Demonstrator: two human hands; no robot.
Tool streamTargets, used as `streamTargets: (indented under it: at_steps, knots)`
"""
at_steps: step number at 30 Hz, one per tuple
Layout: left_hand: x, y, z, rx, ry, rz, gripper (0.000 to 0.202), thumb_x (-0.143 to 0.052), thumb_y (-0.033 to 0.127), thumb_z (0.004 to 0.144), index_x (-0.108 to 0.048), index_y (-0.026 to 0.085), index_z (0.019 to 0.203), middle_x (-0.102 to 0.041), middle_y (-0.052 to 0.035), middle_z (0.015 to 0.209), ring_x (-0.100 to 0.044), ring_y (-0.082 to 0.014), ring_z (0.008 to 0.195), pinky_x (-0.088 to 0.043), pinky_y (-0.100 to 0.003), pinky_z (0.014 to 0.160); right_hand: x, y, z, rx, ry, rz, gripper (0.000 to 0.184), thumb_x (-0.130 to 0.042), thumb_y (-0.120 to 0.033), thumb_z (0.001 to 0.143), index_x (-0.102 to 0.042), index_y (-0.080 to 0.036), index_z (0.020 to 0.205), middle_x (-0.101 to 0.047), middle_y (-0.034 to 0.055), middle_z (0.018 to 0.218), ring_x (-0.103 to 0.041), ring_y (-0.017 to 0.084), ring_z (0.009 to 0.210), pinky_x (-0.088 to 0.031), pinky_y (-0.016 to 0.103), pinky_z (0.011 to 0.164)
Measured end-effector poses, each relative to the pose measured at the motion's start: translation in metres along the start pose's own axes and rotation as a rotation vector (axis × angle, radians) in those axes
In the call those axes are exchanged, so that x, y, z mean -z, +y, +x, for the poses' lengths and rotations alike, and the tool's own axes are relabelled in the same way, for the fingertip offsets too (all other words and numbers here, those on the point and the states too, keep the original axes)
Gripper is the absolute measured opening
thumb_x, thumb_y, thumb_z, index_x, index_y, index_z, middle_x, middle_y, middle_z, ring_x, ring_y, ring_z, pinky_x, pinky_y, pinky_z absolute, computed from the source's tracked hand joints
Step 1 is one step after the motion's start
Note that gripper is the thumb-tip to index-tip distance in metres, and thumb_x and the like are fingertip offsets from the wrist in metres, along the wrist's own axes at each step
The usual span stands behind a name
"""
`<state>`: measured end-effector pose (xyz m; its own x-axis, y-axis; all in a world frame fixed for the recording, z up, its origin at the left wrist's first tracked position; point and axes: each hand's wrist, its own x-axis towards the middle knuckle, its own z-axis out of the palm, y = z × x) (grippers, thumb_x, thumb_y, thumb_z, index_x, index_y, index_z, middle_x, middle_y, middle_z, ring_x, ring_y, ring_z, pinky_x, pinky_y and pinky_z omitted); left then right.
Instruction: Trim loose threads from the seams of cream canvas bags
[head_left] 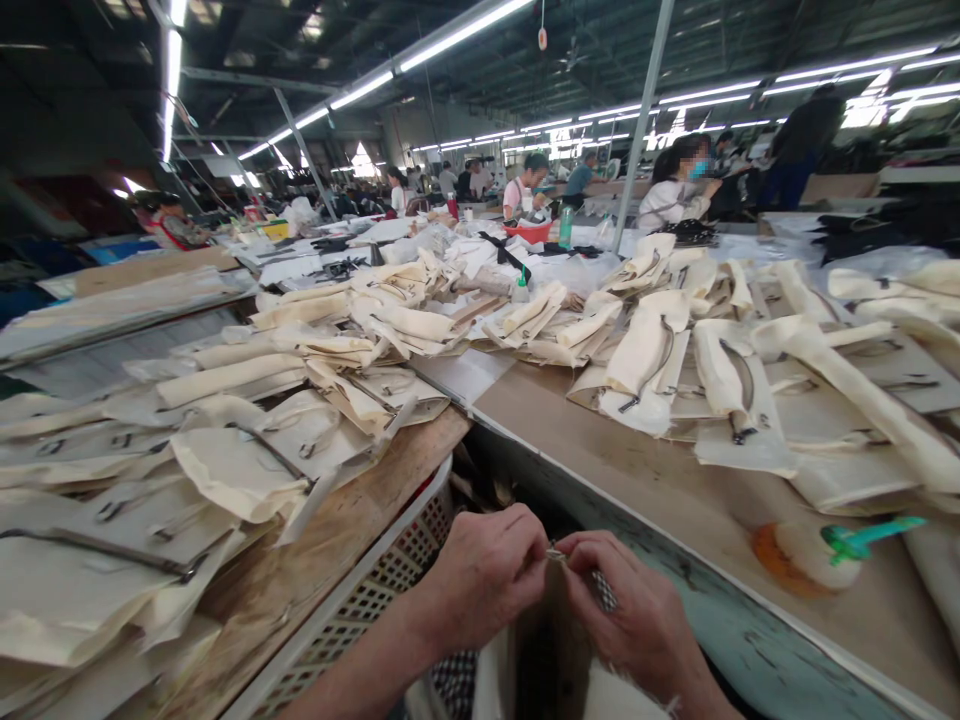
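My left hand point(480, 580) and my right hand point(637, 620) meet low in the middle of the view, fingers pinched together. Between them they hold the top edge of a brown and cream fabric piece point(551, 640) with a small metal part at its tip. The piece hangs down out of view. Both hands hover over a white plastic lattice basket point(375, 600).
Piles of cream fabric pieces with dark zippers point(247, 440) cover the wooden table on the left and the brown bench point(720, 370) on the right. A small bottle with a green nozzle point(817, 550) lies on the bench. Several other people work at far tables point(525, 190).
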<state>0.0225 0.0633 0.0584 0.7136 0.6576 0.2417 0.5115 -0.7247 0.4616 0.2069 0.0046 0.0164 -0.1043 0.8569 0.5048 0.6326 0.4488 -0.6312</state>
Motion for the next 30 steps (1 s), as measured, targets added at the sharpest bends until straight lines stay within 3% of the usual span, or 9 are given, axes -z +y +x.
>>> streamTargets:
  at_steps: [10, 15, 19, 21, 23, 26, 30]
  knots:
    - [-0.002, 0.001, -0.001, 0.053, 0.012, -0.050, 0.011, -0.056, 0.007, 0.077, -0.055, 0.017, 0.078, -0.060, 0.0023, 0.076, -0.056, -0.0121, 0.069, -0.037, -0.023, 0.064, 0.002, -0.002, 0.002, -0.006, -0.037, 0.026, 0.013, -0.047, -0.017, 0.093, -0.053, -0.022, 0.083, -0.068, 0.0003, 0.087, -0.068, 0.012, 0.074, -0.051, 0.022, 0.064]
    - [0.001, 0.005, 0.002, 0.251, 0.003, -0.245, 0.009, -0.060, 0.009, 0.076, -0.056, 0.017, 0.075, -0.061, 0.0034, 0.071, -0.056, -0.0117, 0.066, -0.038, -0.021, 0.062, 0.000, -0.007, 0.002, -0.178, -0.066, 0.107, 0.014, -0.047, -0.021, 0.093, -0.054, -0.023, 0.081, -0.068, 0.0001, 0.086, -0.066, 0.014, 0.075, -0.050, 0.023, 0.067]
    - [0.008, 0.005, 0.008, 0.384, -0.028, -0.437, 0.018, -0.068, 0.015, 0.078, -0.058, 0.018, 0.093, -0.064, 0.0053, 0.073, -0.058, -0.0111, 0.065, -0.040, -0.020, 0.062, -0.001, -0.009, 0.003, -0.297, -0.054, 0.138, 0.015, -0.049, -0.026, 0.092, -0.054, -0.023, 0.079, -0.067, -0.0006, 0.082, -0.065, 0.014, 0.072, -0.049, 0.025, 0.067]
    - [0.011, 0.003, 0.010, 0.338, -0.087, -0.449, 0.018, -0.070, 0.018, 0.080, -0.063, 0.018, 0.097, -0.066, 0.0036, 0.078, -0.060, -0.0119, 0.072, -0.042, -0.021, 0.066, -0.001, -0.009, 0.003, -0.305, -0.064, 0.142, 0.016, -0.050, -0.029, 0.092, -0.055, -0.023, 0.078, -0.068, -0.0003, 0.081, -0.065, 0.015, 0.072, -0.049, 0.025, 0.067]
    - [0.012, -0.001, 0.011, 0.256, -0.126, -0.401, 0.008, -0.069, 0.023, 0.083, -0.070, 0.018, 0.090, -0.066, 0.0012, 0.082, -0.060, -0.0130, 0.077, -0.042, -0.021, 0.070, 0.000, -0.010, 0.003, -0.313, -0.070, 0.148, 0.017, -0.050, -0.031, 0.093, -0.057, -0.023, 0.079, -0.068, 0.0000, 0.080, -0.065, 0.015, 0.072, -0.049, 0.026, 0.067]
    - [0.011, -0.004, 0.011, 0.168, -0.135, -0.356, 0.015, -0.063, 0.024, 0.088, -0.073, 0.015, 0.082, -0.065, -0.0006, 0.079, -0.059, -0.0127, 0.075, -0.041, -0.022, 0.069, -0.001, -0.010, 0.002, -0.357, -0.048, 0.205, 0.016, -0.053, -0.034, 0.092, -0.055, -0.023, 0.080, -0.069, -0.0003, 0.080, -0.066, 0.016, 0.072, -0.050, 0.026, 0.069]
    - [0.010, -0.007, 0.012, 0.194, -0.134, -0.463, 0.016, -0.065, 0.022, 0.086, -0.072, 0.013, 0.075, -0.061, 0.0017, 0.070, -0.056, -0.0108, 0.068, -0.040, -0.020, 0.065, -0.001, -0.011, 0.003, -0.480, -0.013, 0.413, 0.020, -0.060, -0.037, 0.089, -0.045, -0.024, 0.085, -0.072, 0.0004, 0.084, -0.071, 0.017, 0.077, -0.055, 0.026, 0.072]
